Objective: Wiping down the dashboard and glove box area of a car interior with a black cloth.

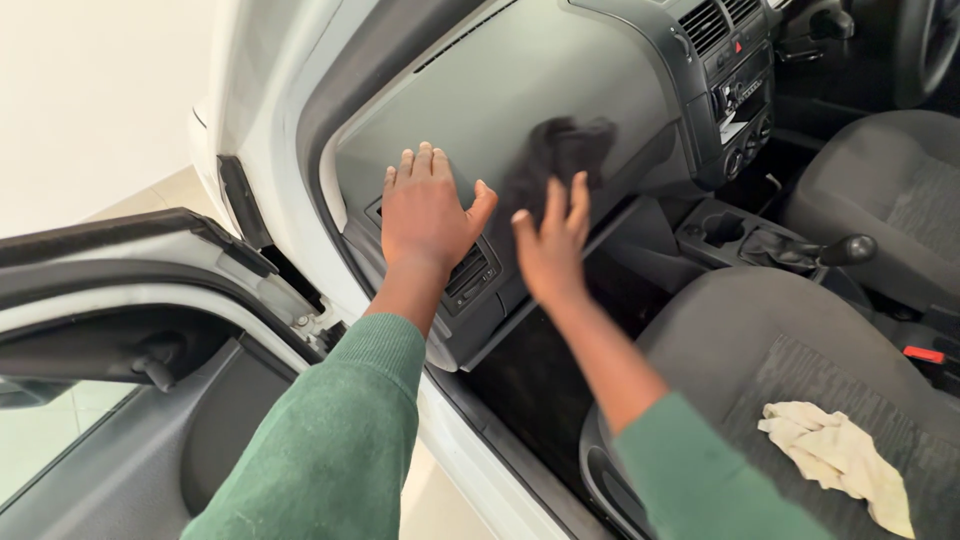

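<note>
A person's right hand (pixel 552 245) presses a dark cloth (pixel 556 152) against the grey dashboard (pixel 520 90), fingers together on it, while the left hand (pixel 427 212) rests flat beside it, fingers together, a cream rag (pixel 838 458) lying on the passenger seat (pixel 770 350).

Grey car seat with a rag on it

The front passenger seat (pixel 800 330), covered in dark grey cloth with a patterned middle panel, carries one crumpled cream rag (pixel 840 455), which lies on the cushion toward its near right side, loose and bunched, touching only the fabric.
</note>
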